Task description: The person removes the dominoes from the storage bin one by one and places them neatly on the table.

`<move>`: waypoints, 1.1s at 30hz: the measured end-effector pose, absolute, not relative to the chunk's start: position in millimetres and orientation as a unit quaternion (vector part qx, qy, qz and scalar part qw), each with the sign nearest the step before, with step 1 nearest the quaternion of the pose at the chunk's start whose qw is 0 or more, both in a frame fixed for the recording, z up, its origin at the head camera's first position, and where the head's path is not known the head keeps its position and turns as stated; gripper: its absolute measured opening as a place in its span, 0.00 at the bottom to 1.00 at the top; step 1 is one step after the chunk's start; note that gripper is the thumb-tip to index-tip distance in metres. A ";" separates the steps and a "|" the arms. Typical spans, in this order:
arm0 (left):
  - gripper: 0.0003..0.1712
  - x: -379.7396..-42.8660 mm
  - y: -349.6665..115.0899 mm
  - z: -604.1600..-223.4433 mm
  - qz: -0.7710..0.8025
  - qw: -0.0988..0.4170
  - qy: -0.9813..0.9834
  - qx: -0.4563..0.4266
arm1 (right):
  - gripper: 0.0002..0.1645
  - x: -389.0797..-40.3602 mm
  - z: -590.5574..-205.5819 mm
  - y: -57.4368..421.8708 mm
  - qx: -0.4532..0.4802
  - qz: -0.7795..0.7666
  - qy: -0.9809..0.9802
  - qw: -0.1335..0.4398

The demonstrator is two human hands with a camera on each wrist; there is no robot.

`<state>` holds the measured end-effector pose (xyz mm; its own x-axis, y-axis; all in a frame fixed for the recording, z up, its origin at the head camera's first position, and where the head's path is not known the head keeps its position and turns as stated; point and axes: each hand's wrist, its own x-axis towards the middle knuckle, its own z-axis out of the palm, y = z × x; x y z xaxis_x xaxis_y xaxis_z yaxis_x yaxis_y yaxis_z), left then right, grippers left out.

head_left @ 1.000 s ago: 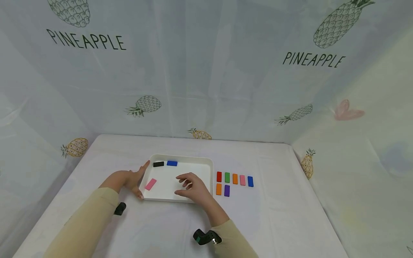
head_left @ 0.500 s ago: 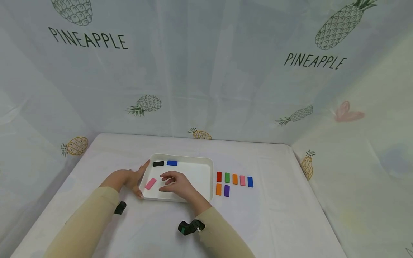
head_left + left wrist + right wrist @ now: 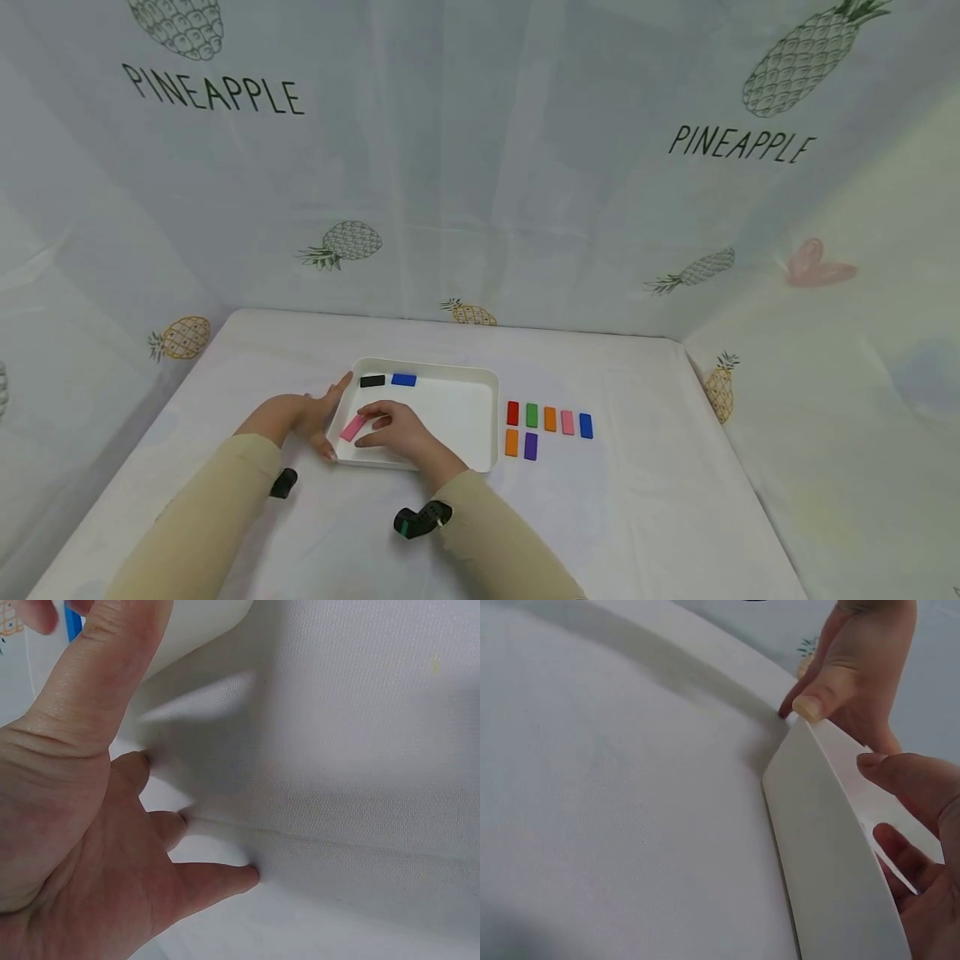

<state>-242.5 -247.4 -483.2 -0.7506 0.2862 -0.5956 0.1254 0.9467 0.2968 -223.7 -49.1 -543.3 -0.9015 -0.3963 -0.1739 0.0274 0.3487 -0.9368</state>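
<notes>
A shallow white tray [image 3: 450,421] holds a pink block [image 3: 352,428] at its left, with a black block [image 3: 372,381] and a blue block [image 3: 403,380] along the far side. My left hand [image 3: 313,421] rests at the tray's left end with its fingers spread; in the right wrist view its thumb sits on the near corner of the tray wall [image 3: 821,840]. Over the tray my right hand [image 3: 397,432] has its fingertips right at the pink block. Its thumb [image 3: 900,774] stays apart from its bent fingers in the right wrist view.
Right of the tray, several coloured blocks lie in two rows, among them a red block [image 3: 513,413], a green block [image 3: 532,415] and a purple block [image 3: 531,447]. White cloth covers the table [image 3: 637,500]. A pineapple-print curtain [image 3: 480,167] hangs behind it.
My right hand has moved left across the tray, from its middle to the pink block. The left hand has stayed at the tray's left end. The blocks keep their places.
</notes>
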 end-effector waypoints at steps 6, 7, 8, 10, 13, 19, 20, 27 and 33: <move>0.86 -241.3 -245.5 -477.3 0.120 0.338 0.927 0.109 | 0.27 -227.6 -547.0 -54.3 -0.115 -0.528 0.818 0.195; 0.85 -241.5 -245.6 -477.3 0.118 0.339 0.927 0.109 | 0.27 -227.8 -547.0 -54.9 -0.118 -0.527 0.818 0.197; 0.85 -241.7 -245.6 -477.5 0.118 0.339 0.927 0.110 | 0.28 -227.8 -546.9 -55.4 -0.119 -0.525 0.819 0.201; 0.85 -241.9 -245.8 -478.8 0.120 0.338 0.927 0.114 | 0.28 -227.5 -546.1 -56.7 -0.124 -0.521 0.819 0.206; 0.85 -242.1 -246.3 -481.0 0.121 0.336 0.927 0.118 | 0.28 -226.3 -544.2 -58.3 -0.136 -0.511 0.822 0.210; 0.85 -241.9 -246.8 -481.2 0.120 0.331 0.928 0.122 | 0.27 -224.3 -539.8 -57.1 -0.177 -0.465 0.836 0.233; 0.86 -242.1 -246.6 -481.0 0.121 0.332 0.928 0.122 | 0.27 -224.0 -538.9 -55.9 -0.186 -0.455 0.838 0.238; 0.86 -242.8 -245.8 -478.4 0.127 0.337 0.926 0.115 | 0.25 -225.0 -536.6 -49.9 -0.223 -0.424 0.838 0.259; 0.85 -241.8 -244.8 -478.0 0.133 0.340 0.924 0.115 | 0.26 -225.9 -537.1 -48.9 -0.243 -0.419 0.836 0.257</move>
